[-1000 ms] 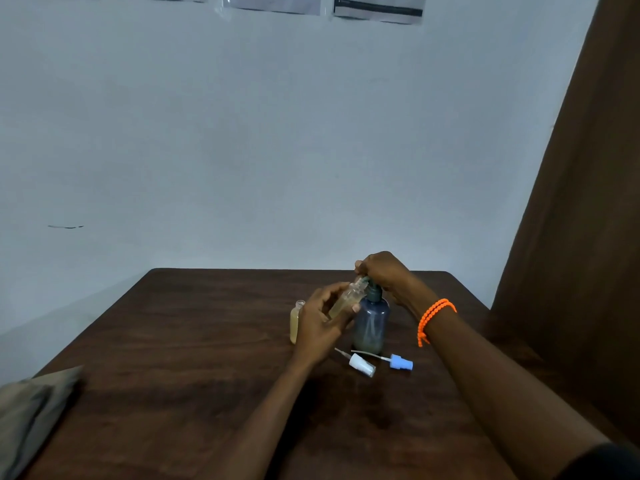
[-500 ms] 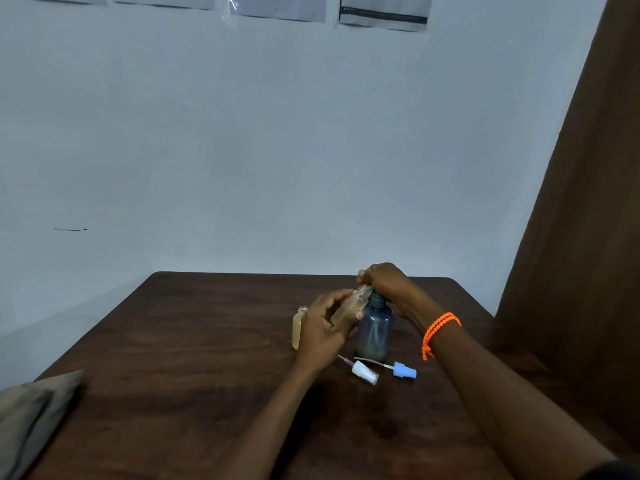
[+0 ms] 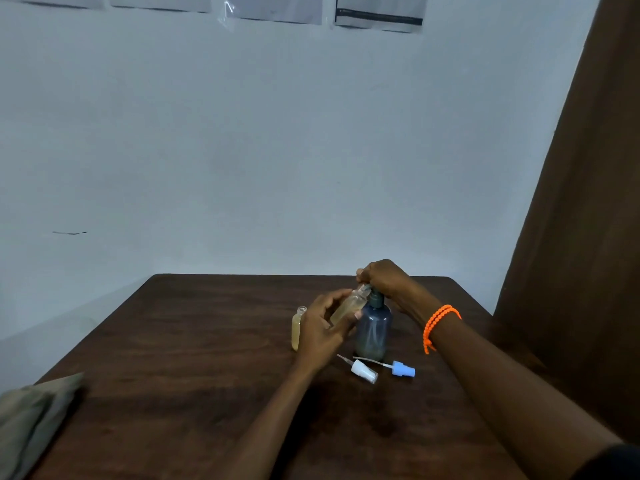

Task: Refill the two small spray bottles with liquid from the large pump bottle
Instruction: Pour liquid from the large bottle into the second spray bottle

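Dim, soft, even light; wide-angle edge distortion.

surface (image 3: 194,358): dark brown wood grain. Pump bottle (image 3: 373,332): smoky blue-grey. Both small bottles (image 3: 348,304) (image 3: 297,329): clear, amber liquid. Spray heads: one white (image 3: 363,371), one light blue (image 3: 403,370). Bracelet (image 3: 438,323): orange. Wall (image 3: 277,150): pale blue-grey.

We see through one head-worn wide-angle camera, looking forward and down across the wooden table (image 3: 180,358) toward the wall (image 3: 277,150), hands mid-distance.
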{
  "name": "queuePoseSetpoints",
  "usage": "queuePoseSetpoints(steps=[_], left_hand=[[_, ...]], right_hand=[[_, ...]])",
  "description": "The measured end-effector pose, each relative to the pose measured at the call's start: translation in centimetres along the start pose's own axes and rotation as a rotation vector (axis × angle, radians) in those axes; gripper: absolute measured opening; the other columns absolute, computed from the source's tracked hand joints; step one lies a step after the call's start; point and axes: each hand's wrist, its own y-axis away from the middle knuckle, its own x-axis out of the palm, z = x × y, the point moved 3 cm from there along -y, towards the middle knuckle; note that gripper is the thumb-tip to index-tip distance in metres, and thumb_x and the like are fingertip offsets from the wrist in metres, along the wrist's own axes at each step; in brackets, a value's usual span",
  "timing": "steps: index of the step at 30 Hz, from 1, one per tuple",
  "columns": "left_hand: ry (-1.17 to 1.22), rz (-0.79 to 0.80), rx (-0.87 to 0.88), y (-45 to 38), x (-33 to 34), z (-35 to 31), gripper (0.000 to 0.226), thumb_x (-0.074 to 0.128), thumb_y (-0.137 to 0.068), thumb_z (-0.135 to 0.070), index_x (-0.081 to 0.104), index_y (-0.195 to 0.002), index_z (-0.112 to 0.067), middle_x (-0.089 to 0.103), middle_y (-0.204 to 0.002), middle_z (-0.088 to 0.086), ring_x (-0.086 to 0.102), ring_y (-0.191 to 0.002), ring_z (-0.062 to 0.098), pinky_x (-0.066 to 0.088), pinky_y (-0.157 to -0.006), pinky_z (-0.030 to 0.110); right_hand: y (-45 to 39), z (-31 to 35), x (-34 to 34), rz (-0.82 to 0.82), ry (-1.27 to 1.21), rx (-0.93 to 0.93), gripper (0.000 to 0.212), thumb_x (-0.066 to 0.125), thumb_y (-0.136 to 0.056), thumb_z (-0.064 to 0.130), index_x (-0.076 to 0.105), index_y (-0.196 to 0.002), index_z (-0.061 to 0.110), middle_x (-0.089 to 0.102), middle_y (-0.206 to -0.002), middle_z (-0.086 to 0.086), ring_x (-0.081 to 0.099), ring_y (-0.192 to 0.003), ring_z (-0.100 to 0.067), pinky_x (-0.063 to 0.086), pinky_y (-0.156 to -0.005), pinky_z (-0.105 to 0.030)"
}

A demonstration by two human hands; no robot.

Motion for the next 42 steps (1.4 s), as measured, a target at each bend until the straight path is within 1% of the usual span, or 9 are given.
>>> queuePoseSetpoints(steps=[2, 7, 12, 17, 21, 26, 32, 36, 42], left_hand=[[0.013, 0.007, 0.002, 0.0, 0.0, 0.0, 0.041, 0.085, -0.081, -0.048, 0.073, -0.119, -0.045, 0.073, -0.125, 0.000, 0.073, -0.114, 0.022, 0.064, -0.087, 0.058], [0.022, -0.002, -0.011, 0.1, 0.0, -0.2, 0.039, 0.085, -0.079, -0.050, 0.073, -0.116, -0.047, 0.071, -0.125, 0.003, 0.074, -0.112, 0.023, 0.066, -0.083, 0.055], [0.056, -0.001, -0.029, 0.2, 0.1, -0.2, 0.036, 0.085, -0.079, -0.045, 0.075, -0.113, -0.046, 0.071, -0.124, 0.005, 0.074, -0.111, 0.024, 0.067, -0.078, 0.054], [0.046, 0.002, -0.022, 0.4, 0.1, -0.3, 0.035, 0.084, -0.083, -0.039, 0.075, -0.116, -0.042, 0.071, -0.123, 0.006, 0.074, -0.110, 0.025, 0.067, -0.077, 0.053], [0.062, 0.005, -0.030, 0.3, 0.1, -0.3, 0.033, 0.084, -0.089, -0.025, 0.075, -0.115, -0.044, 0.069, -0.125, 0.006, 0.074, -0.111, 0.025, 0.067, -0.077, 0.052], [0.061, 0.000, -0.025, 0.3, 0.0, -0.2, 0.034, 0.085, -0.087, -0.032, 0.075, -0.118, -0.042, 0.070, -0.125, 0.006, 0.074, -0.111, 0.025, 0.067, -0.077, 0.053], [0.075, 0.007, -0.025, 0.5, 0.0, -0.5, 0.035, 0.084, -0.083, -0.039, 0.074, -0.117, -0.043, 0.070, -0.125, 0.006, 0.074, -0.111, 0.024, 0.067, -0.076, 0.053], [0.069, 0.014, -0.023, 0.4, -0.1, 0.0, 0.035, 0.084, -0.088, -0.030, 0.073, -0.121, -0.035, 0.071, -0.126, 0.006, 0.074, -0.112, 0.024, 0.067, -0.078, 0.054], [0.055, 0.003, -0.026, 0.3, 0.0, -0.3, 0.034, 0.085, -0.087, -0.033, 0.074, -0.118, -0.042, 0.071, -0.125, 0.003, 0.073, -0.112, 0.022, 0.067, -0.078, 0.053]], right_hand=[[0.0, 0.3, 0.0, 0.021, 0.002, -0.005, 0.007, 0.057, -0.085, -0.001, 0.062, -0.084, 0.004, 0.058, -0.080, -0.012, 0.052, -0.071, -0.019, 0.040, -0.058, -0.026], [-0.5, -0.9, 0.5, -0.030, -0.003, 0.005, 0.007, 0.064, -0.080, 0.003, 0.069, -0.084, 0.002, 0.063, -0.083, -0.013, 0.058, -0.080, -0.023, 0.044, -0.070, -0.035], [0.1, 0.3, 0.0, 0.009, 0.053, 0.005, 0.022, 0.060, -0.077, 0.002, 0.054, -0.059, 0.014, 0.053, -0.066, -0.005, 0.046, -0.067, -0.020, 0.036, -0.062, -0.032], [-0.2, -1.0, 0.6, -0.019, -0.041, 0.028, 0.003, 0.063, -0.083, 0.003, 0.066, -0.084, 0.004, 0.062, -0.083, -0.015, 0.056, -0.076, -0.022, 0.044, -0.068, -0.032], [-0.2, 0.1, 0.0, -0.012, 0.020, 0.009, 0.009, 0.062, -0.082, 0.001, 0.065, -0.075, 0.005, 0.066, -0.085, -0.012, 0.058, -0.079, -0.021, 0.045, -0.069, -0.031], [-0.1, -0.5, 0.5, -0.006, -0.056, 0.025, 0.005, 0.060, -0.085, -0.001, 0.060, -0.084, 0.004, 0.057, -0.078, -0.013, 0.053, -0.069, -0.020, 0.043, -0.060, -0.027], [0.0, -0.1, 0.1, -0.025, 0.044, 0.009, 0.005, 0.062, -0.083, 0.001, 0.065, -0.080, 0.005, 0.060, -0.078, -0.010, 0.053, -0.077, -0.021, 0.041, -0.067, -0.032], [0.2, -0.2, 0.4, 0.016, -0.072, 0.018, 0.008, 0.058, -0.085, -0.004, 0.059, -0.085, 0.004, 0.053, -0.076, -0.012, 0.050, -0.068, -0.018, 0.040, -0.057, -0.027], [-0.4, -0.4, 0.1, -0.030, 0.021, 0.008, 0.003, 0.065, -0.084, 0.005, 0.067, -0.082, 0.004, 0.065, -0.081, -0.006, 0.058, -0.076, -0.018, 0.045, -0.065, -0.027]])
